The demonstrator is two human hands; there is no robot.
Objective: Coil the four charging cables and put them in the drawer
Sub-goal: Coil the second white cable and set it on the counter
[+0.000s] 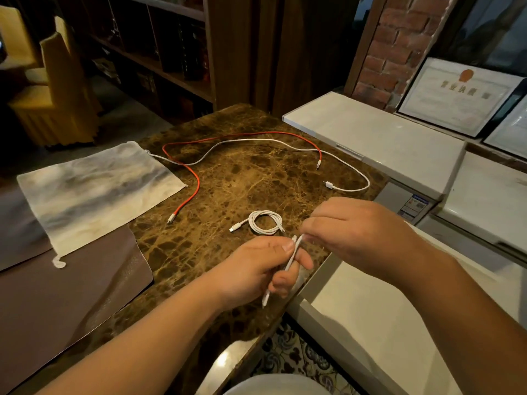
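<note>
My left hand (256,266) grips a short white cable (291,260) over the table's near right corner, one plug hanging below the fingers. My right hand (350,232) pinches the same cable's upper end. Just beyond my hands a coiled white cable (265,222) lies on the brown marble table (228,181). Farther back a red cable (196,181) and a long white cable (350,169) lie uncoiled and cross each other. An open white drawer (370,323) stands at the right, below my right forearm; nothing shows in the part of it I can see.
A pale mottled cloth (94,192) lies on the table's left, over a brown mat (71,295). White chest freezers (379,138) stand beyond the table at the right, with framed certificates (456,95) behind. Shelves and yellow-covered chairs (54,89) fill the dark background.
</note>
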